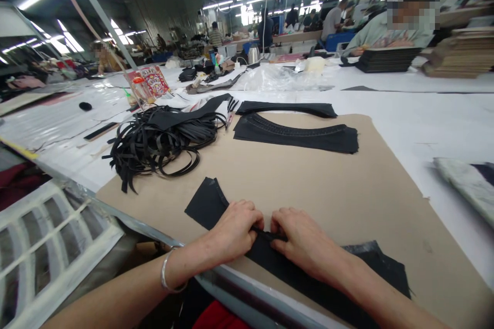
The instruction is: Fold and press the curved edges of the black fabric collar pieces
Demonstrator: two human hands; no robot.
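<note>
A long black fabric piece with a curved upper edge lies at the table's near edge, under both hands. My left hand, with a silver bangle on its wrist, pinches the folded edge near the middle. Just to its right, my right hand pinches the same edge, thumb below and fingers above. Part of the fabric is hidden beneath the hands and right forearm. Farther off lies a stack of similar black pieces with a curved, stitched-looking edge, and behind it a narrower black stack.
A tangled heap of black strips sits left on the brown sheet covering the white table. A white slatted rack stands below left. Across the table a person sits behind black stacked pieces and brown stacks.
</note>
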